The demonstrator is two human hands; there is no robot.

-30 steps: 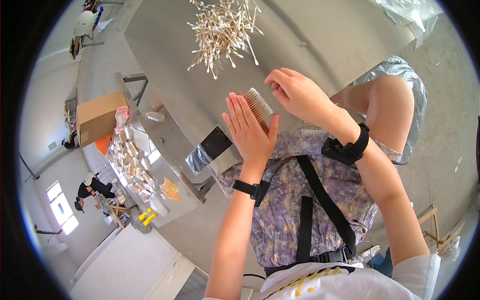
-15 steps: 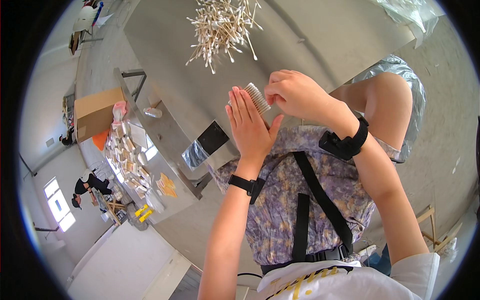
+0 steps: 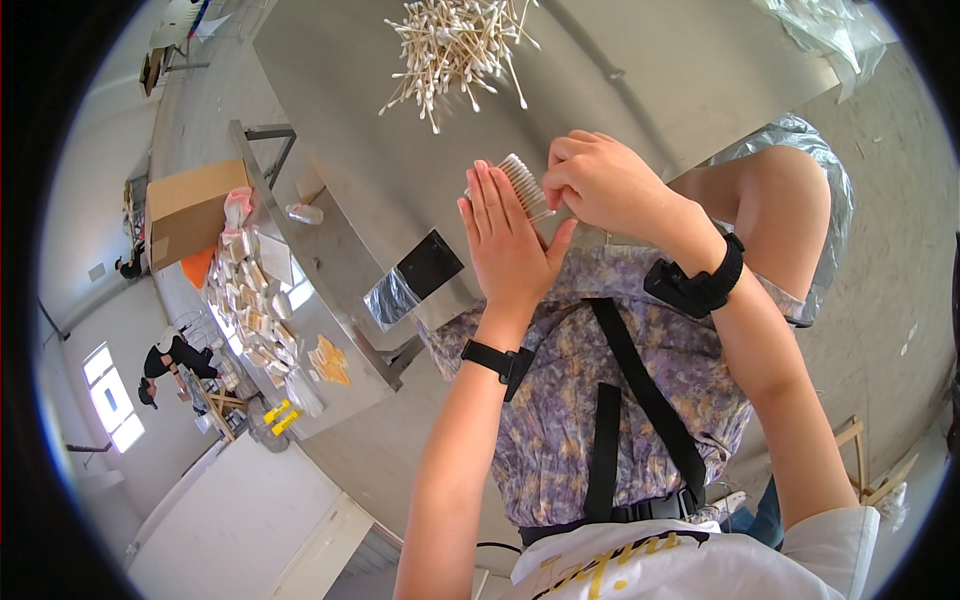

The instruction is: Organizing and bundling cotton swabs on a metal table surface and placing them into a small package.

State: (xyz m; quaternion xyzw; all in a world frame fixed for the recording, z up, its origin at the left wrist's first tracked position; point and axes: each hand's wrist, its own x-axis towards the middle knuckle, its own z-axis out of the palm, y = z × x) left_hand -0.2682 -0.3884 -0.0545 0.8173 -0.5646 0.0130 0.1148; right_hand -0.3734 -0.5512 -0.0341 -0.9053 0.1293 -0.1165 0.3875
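A neat row of cotton swabs (image 3: 524, 184) lies side by side on the metal table (image 3: 350, 110). Flat over its left part rests my left hand (image 3: 507, 240), fingers stretched out and thumb apart. My right hand (image 3: 612, 185) is curled at the row's right end, with thumb and fingertips pressed together. Whatever sits between those fingertips is too small and hidden to make out. Farther off on the same table is a loose heap of cotton swabs (image 3: 455, 52), pointing every way.
Near the table's left corner lies a black flat piece (image 3: 431, 265) beside clear film (image 3: 388, 298). Another table on the left bears many small packs (image 3: 250, 300) and a cardboard box (image 3: 195, 210). Clear plastic (image 3: 825, 35) hangs at the far right corner. A person (image 3: 180, 355) works in the background.
The view has shifted slightly. My left hand stays flat on the swab row, and my right hand stays curled at the row's right end.
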